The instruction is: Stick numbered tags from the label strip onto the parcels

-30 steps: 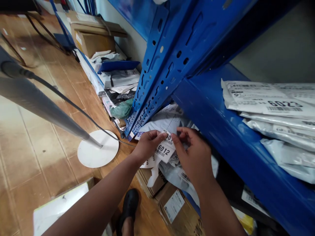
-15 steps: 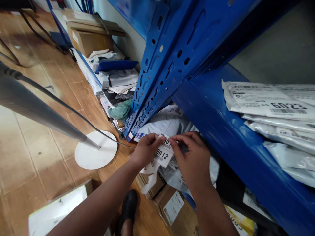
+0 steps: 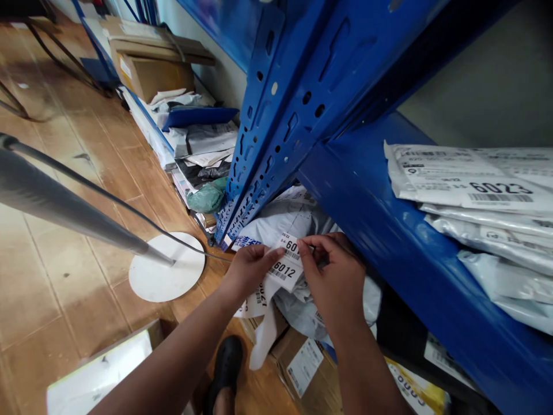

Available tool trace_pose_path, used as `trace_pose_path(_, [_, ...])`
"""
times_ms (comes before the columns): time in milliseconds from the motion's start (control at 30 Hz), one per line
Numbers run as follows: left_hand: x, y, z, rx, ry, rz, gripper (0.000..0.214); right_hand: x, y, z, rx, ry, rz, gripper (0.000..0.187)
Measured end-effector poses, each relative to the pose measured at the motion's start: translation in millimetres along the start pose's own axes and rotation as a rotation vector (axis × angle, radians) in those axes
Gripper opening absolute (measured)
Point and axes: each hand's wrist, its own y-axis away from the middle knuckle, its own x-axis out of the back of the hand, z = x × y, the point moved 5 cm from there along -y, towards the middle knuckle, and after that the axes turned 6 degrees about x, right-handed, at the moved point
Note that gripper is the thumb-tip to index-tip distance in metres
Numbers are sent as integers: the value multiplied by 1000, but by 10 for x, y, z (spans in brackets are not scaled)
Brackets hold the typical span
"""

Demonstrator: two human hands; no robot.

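Note:
Between my two hands is a strip of printed white labels (image 3: 286, 271), with "6012" and a barcode legible on it. My left hand (image 3: 247, 270) pinches the strip at its left side, thumb on top. With thumb and forefinger, my right hand (image 3: 334, 276) grips the upper right edge of the top label, covering its last digits. A loose tail of the strip (image 3: 262, 340) curls down below my left hand, and another label with "6027" shows beside it. Behind the labels lie grey plastic mailer bags (image 3: 298, 216) on the low shelf.
A perforated blue rack post (image 3: 268, 132) rises just beyond my hands, and a blue beam (image 3: 410, 242) slants to the right. Mailers marked "6023" (image 3: 484, 173) lie stacked above it. Cardboard boxes (image 3: 311, 369) sit below. At left, a grey pole (image 3: 86, 207) stands on a round white base (image 3: 166, 276).
My left hand has shifted slightly left and down, uncovering more of the top label. The strip's tail hangs lower, and "6027" has come into sight. The view has moved a little.

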Motion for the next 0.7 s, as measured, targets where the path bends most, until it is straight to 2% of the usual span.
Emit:
trace_pose_path(100, [39,30,-45,-37,-49,79,54,-7,1,10,-23,-7,0,17])
trace_pose_path(233, [12,81,-140,-8,-6,-12,51,-14,3,39,-71,-45,-2,15])
trace_pose_path(367, [77,113,-200,-5,-67,1,49,-31,16,56,-104,-80,-19,16])
trace_pose_path(700, [66,197,-112,-28,-138,0,50,-35,8,40,-71,-72,27,18])
